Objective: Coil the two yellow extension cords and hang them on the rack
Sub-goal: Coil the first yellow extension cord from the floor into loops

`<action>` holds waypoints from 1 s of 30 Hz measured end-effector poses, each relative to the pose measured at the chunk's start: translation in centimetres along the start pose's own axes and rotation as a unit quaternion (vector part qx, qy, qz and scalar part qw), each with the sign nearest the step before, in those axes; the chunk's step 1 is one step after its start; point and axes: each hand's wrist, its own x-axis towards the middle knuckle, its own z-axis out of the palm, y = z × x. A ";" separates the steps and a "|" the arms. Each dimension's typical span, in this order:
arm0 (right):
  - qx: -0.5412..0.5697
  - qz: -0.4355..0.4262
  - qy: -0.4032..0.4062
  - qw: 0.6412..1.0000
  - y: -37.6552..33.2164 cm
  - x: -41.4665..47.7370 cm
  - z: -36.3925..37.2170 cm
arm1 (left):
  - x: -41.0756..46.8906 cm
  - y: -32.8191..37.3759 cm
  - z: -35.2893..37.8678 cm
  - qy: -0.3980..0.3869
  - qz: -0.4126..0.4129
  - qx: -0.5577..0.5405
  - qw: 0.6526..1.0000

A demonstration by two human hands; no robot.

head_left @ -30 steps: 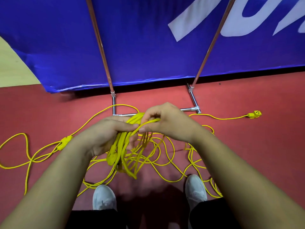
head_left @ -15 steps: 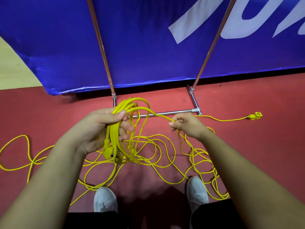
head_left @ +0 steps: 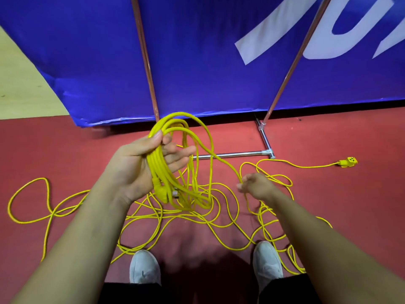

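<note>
My left hand holds a bundle of several yellow cord loops across its palm, thumb over them, fingers partly spread; the plug hangs at the bottom of the bundle. My right hand pinches the same cord lower and to the right, where it runs down from the bundle. The loose remainder of yellow cord lies tangled on the red floor around my feet. A yellow socket end lies far right. The rack's metal base bar and two upright poles stand just behind.
A blue banner with white lettering hangs behind the rack poles. My two white shoes stand among cord loops. A long loop of cord stretches left across the red floor. Wooden floor shows at the upper left.
My hands have separated: the left rose with the coil and opened its fingers, while the right slid down and rightward along the cord, drawing out a new length.
</note>
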 end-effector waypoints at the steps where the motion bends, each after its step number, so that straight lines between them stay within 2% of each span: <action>1: 0.080 0.018 0.002 0.997 -0.5 -0.3 0.3 | 0.1 -0.1 0.0 -0.007 0.002 -0.001 1.000; 3: 0.198 0.053 -0.001 0.979 -2.4 -1.0 0.8 | 0.3 -0.3 -0.1 0.004 0.016 0.029 0.999; 6: 0.211 0.051 0.001 0.976 -5.5 -2.3 1.1 | 0.6 -0.6 0.1 0.036 0.046 0.094 0.994; 8: 0.122 0.019 -0.001 0.992 -7.4 -3.5 1.0 | 1.0 -0.9 0.1 0.048 0.071 0.125 0.989; 10: -0.040 -0.029 -0.039 0.998 -9.6 -5.2 0.2 | 1.2 -1.0 -0.1 0.066 0.076 0.168 0.981; 13: -0.185 -0.096 -0.181 0.961 -12.8 -8.2 -1.8 | 1.3 -1.5 -0.1 0.075 0.029 0.218 0.973; 16: -0.185 -0.147 -0.297 0.925 -15.8 -11.4 -3.7 | 1.1 -2.8 0.7 0.049 -0.046 0.230 0.971; 18: -0.119 -0.199 -0.275 0.933 -17.3 -12.3 -4.6 | 0.8 -3.8 1.7 0.009 -0.076 0.226 0.971; 22: 0.023 -0.258 -0.115 0.959 -17.5 -10.9 -5.4 | 0.9 -4.3 2.3 -0.025 -0.083 0.202 0.976; 25: 0.084 -0.240 -0.084 0.964 -15.2 -9.4 -4.7 | 1.5 -3.7 2.0 -0.038 -0.078 0.128 0.988; 30: 0.089 -0.222 -0.093 0.967 -10.9 -7.4 -3.9 | 1.7 -3.3 2.0 0.018 -0.081 0.078 0.993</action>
